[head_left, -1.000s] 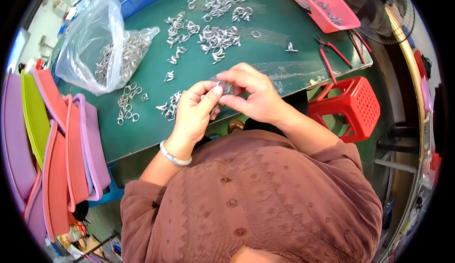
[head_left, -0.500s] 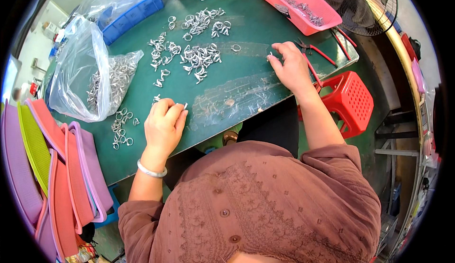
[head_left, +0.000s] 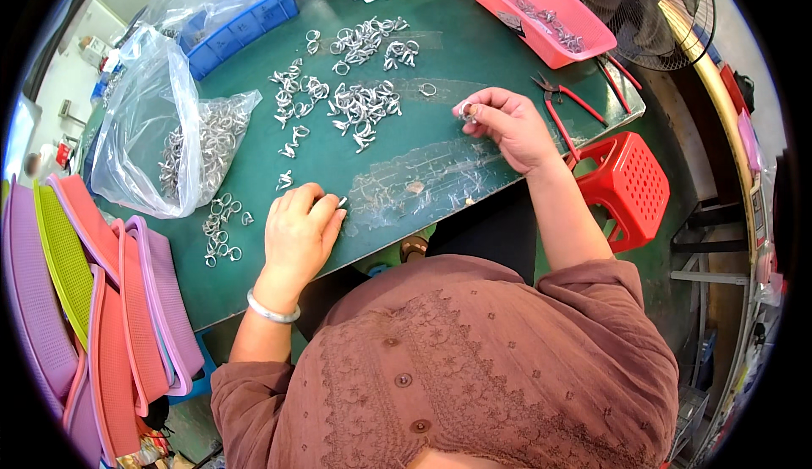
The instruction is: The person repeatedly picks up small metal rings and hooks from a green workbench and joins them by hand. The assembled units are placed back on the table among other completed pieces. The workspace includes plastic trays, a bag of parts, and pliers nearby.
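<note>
Between the thumb and fingertips of my right hand (head_left: pixel 518 135) is a silver ring (head_left: pixel 467 112), held above the right part of the green table (head_left: pixel 279 283). My left hand (head_left: pixel 300 230) rests close to the front edge, its thumb and forefinger pinched on a small silver ring piece (head_left: pixel 342 202) that shows only in part. Beyond the hands lie heaps of silver rings (head_left: pixel 365 104), with one loose ring (head_left: pixel 428 90) to their right. A smaller group of rings (head_left: pixel 222 230) is left of my left hand.
A clear plastic bag (head_left: pixel 135 143) full of rings lies at left, before a blue crate (head_left: pixel 241 38). Colourful baskets (head_left: pixel 114 351) are stacked lower left. Red-handled pliers (head_left: pixel 554 93), a pink basket (head_left: pixel 499 0), a fan (head_left: pixel 630 12) and a red stool (head_left: pixel 634 186) are at right.
My right hand has moved left and turned, bringing the ring at its fingertips into view. My left hand has shifted slightly right, still pinching its piece.
</note>
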